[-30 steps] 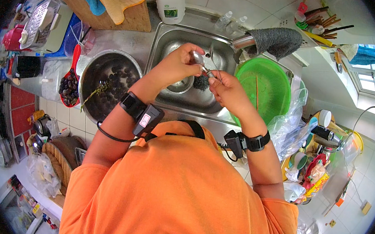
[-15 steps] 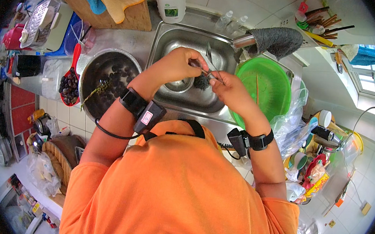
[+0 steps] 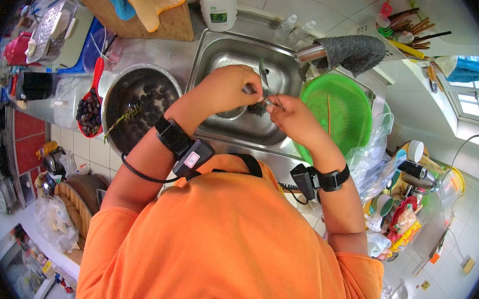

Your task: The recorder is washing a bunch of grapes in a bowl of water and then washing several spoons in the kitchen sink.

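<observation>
Over the steel sink [image 3: 220, 48], my left hand [image 3: 228, 86] is closed in a pinch, with a small dark thing partly hidden in its fingers. My right hand [image 3: 296, 117] meets it fingertip to fingertip, closed on a slim metal tool [image 3: 265, 72] whose exact kind I cannot make out. Beneath my hands sit a small metal bowl [image 3: 232, 113] and a dark clump [image 3: 256, 106] on the sink floor. To the left, a large metal basin [image 3: 115, 84] contains dark grapes [image 3: 154, 97] and a green grape stem [image 3: 121, 121]. A red strainer ladle [image 3: 94, 88] is filled with grapes.
Right of the sink is a green basin [image 3: 343, 101] with a thin stick across it. A grey cloth [image 3: 353, 52] hangs over the faucet. Behind the sink stand a white bottle [image 3: 218, 5] and small clear bottles [image 3: 286, 25]. Plastic bags [image 3: 372, 161] lie at right.
My left hand has turned slightly, its knuckles now covering more of the small dark thing. The metal tool has shifted a little. My right hand has barely moved.
</observation>
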The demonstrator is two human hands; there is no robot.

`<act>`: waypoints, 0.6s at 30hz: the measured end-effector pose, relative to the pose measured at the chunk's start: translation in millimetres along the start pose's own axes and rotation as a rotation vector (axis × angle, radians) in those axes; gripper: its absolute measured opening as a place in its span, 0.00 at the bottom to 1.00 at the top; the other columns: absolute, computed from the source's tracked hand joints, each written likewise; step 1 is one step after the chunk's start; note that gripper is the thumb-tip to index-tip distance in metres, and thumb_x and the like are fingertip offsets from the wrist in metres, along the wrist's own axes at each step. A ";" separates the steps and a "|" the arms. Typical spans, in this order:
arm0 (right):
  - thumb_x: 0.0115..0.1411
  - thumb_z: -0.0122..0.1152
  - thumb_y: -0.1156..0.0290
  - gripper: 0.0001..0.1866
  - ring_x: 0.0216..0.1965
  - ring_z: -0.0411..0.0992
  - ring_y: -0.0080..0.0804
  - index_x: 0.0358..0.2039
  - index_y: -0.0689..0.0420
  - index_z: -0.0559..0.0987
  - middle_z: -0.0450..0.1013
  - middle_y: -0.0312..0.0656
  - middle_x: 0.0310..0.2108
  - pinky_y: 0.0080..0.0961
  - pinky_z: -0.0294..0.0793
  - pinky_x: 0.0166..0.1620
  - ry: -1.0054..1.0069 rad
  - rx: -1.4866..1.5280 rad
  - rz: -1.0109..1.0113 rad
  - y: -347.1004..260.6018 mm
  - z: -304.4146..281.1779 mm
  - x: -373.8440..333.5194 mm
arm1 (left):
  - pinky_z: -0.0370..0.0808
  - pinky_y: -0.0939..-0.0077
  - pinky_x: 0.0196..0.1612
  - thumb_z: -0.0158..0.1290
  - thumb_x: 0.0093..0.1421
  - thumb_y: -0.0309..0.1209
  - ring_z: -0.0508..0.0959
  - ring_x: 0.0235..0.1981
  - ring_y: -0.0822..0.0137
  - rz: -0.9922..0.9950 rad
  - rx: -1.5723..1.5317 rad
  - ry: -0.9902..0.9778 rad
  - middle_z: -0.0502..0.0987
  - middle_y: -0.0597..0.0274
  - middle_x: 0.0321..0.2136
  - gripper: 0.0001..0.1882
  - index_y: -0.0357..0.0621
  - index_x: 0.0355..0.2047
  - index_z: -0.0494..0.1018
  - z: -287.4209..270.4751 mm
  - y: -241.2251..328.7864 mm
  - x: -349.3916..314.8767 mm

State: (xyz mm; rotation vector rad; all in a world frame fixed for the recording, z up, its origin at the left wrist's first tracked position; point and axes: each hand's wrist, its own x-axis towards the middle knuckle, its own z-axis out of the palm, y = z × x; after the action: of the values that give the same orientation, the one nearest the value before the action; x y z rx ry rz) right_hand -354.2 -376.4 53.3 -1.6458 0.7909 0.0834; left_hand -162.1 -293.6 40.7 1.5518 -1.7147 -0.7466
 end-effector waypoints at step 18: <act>0.64 0.49 0.64 0.13 0.18 0.66 0.30 0.37 0.62 0.74 0.67 0.40 0.19 0.27 0.64 0.22 -0.055 0.186 0.049 -4.1 5.5 -5.6 | 0.73 0.74 0.36 0.52 0.58 0.30 0.75 0.33 0.68 -0.292 -0.746 0.181 0.76 0.62 0.37 0.19 0.44 0.50 0.66 6.9 -10.0 -4.1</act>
State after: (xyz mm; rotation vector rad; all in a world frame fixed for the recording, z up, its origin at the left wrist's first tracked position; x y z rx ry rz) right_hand -354.3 -369.0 58.0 -1.4426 0.7736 0.0870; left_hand -161.6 -291.0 28.2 1.2801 -0.9131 -1.1830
